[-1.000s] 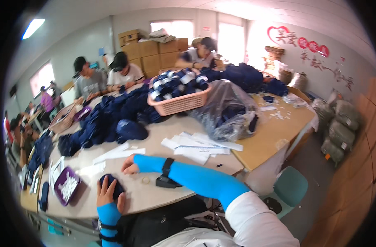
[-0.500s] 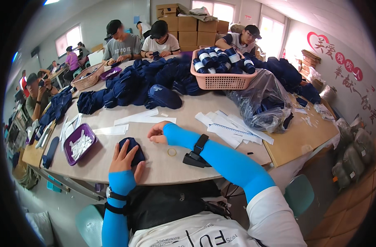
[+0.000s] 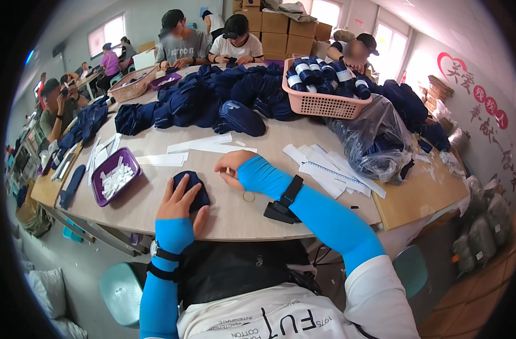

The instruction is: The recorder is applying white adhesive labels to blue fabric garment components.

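On the near left of the table lies a folded navy cloth piece (image 3: 197,198). My left hand (image 3: 178,199) rests on it, fingers spread flat and thumb apart at the near side. To its right, my right hand (image 3: 228,169) hovers or rests just over the tabletop. Its fingers are loosely bent, the thumb stands apart from them, and I see nothing held. A thin yellowish rubber band (image 3: 248,196) lies close to its wrist. Left of my left hand stands a purple tray (image 3: 135,164) of small white paper slips.
White paper strips (image 3: 213,146) and printed paper bands (image 3: 331,169) lie beyond my hands. A heap of navy cloth pieces (image 3: 196,99) fills the far side. A pink basket (image 3: 326,106) of banded navy rolls stands beside a clear plastic bag (image 3: 374,138). Several people sit opposite.
The whole view has shifted, so the table appears farther right and higher. My left hand stays on the folded cloth. My right thumb has drawn a little apart from the fingers.
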Tool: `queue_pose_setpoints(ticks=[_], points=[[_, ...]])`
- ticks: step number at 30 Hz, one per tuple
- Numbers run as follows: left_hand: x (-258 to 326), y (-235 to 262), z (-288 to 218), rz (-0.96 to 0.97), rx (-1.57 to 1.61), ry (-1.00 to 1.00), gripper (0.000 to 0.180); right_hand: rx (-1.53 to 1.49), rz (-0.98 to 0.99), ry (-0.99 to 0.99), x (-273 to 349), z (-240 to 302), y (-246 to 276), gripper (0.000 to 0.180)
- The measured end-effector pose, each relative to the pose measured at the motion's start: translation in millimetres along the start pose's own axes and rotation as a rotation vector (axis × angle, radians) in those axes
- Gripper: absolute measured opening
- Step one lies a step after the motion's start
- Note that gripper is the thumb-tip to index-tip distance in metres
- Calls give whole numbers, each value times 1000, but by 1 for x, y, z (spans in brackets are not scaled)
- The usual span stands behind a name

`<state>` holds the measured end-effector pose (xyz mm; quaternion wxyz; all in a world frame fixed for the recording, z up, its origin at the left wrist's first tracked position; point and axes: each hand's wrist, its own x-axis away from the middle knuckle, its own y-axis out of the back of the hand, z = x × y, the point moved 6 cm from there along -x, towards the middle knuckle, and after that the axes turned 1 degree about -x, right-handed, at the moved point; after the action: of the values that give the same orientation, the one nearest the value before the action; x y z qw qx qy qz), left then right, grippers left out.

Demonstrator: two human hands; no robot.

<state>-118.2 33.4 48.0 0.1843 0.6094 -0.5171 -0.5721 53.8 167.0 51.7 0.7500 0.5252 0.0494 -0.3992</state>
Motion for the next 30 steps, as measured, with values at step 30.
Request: queue_pose_setpoints(ticks=[30], points=[[10,-4,4,-110,9,-13,50,902,-61,-1311,268,-111,313,82]])
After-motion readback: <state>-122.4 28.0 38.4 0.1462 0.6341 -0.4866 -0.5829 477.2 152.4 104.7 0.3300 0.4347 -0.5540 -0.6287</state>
